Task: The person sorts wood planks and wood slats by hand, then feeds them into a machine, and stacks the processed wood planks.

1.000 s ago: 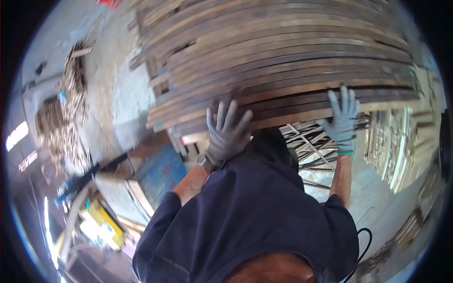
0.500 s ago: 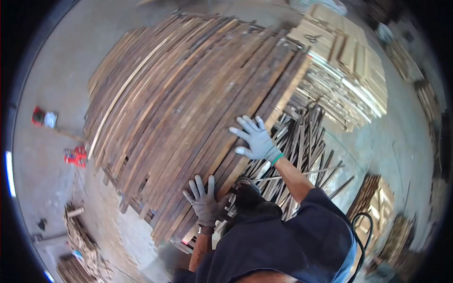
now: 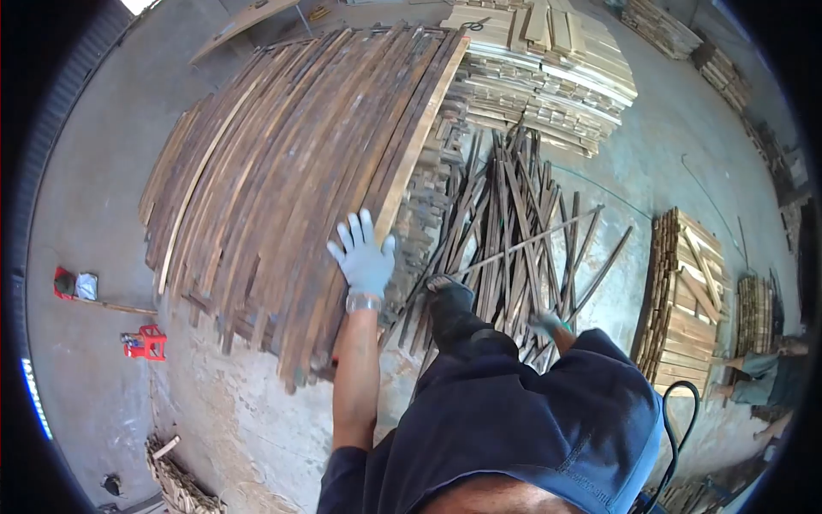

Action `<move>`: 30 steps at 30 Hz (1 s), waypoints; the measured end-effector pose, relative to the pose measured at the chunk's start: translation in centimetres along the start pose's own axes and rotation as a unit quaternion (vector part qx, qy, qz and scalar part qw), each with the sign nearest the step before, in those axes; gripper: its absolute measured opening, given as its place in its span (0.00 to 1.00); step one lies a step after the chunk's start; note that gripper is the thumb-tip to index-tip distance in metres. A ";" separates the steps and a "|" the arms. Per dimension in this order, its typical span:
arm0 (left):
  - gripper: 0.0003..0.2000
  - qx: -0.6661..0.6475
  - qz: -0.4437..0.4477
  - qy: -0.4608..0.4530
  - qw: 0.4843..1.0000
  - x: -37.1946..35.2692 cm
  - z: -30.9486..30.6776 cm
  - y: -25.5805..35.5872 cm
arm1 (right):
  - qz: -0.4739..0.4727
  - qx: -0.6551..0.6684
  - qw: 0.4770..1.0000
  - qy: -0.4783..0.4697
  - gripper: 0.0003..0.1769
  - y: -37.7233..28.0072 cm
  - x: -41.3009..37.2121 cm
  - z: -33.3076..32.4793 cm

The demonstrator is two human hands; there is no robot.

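Pressing my left hand (image 3: 364, 257) flat on the stack of planks (image 3: 282, 163), I have the fingers spread and relaxed, palm on wood, gripping nothing. The stack lies straight ahead of that hand and off to its left. Its long axis runs away from me, from the ragged near ends by the floor (image 3: 86, 197) to the far ends at the top of the view. The outermost plank, paler along its edge, passes right under my fingertips.

Only my left hand is on the stack. My right hand (image 3: 548, 324) is well apart from it, low beside my knee, over the heap of thin slats (image 3: 514, 214). Just a bit of glove and green cuff shows there, so I cannot tell whether that hand is closed or open.

The planks are long, narrow and slightly bowed, dark weathered brown with a rough grain, packed edge to edge. The slats are thinner and darker and lie criss-crossed. Beyond them sits a pile of pale boards (image 3: 548, 77), squared and neatly layered. The floor is grey, dusty concrete. My gloves are a light grey knit, and a watch (image 3: 363, 302) sits at the left wrist.
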State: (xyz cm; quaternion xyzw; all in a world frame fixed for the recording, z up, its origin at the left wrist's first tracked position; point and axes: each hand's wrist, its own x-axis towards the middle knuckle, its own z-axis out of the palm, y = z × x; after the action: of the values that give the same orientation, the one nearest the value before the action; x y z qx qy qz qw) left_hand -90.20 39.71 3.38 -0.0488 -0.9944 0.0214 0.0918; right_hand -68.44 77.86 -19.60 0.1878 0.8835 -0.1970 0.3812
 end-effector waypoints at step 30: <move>0.36 -0.156 0.007 0.116 0.981 38.7 -6.1 4.7 | 0.262 0.539 0.795 0.089 0.15 19.6 -23.5 11.0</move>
State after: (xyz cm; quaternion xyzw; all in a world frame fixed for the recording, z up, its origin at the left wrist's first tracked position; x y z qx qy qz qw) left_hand -126.55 48.49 16.07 -0.0716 -0.9678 -0.1389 0.1974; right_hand -37.36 84.90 -13.00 0.6043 0.5811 -0.5163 0.1749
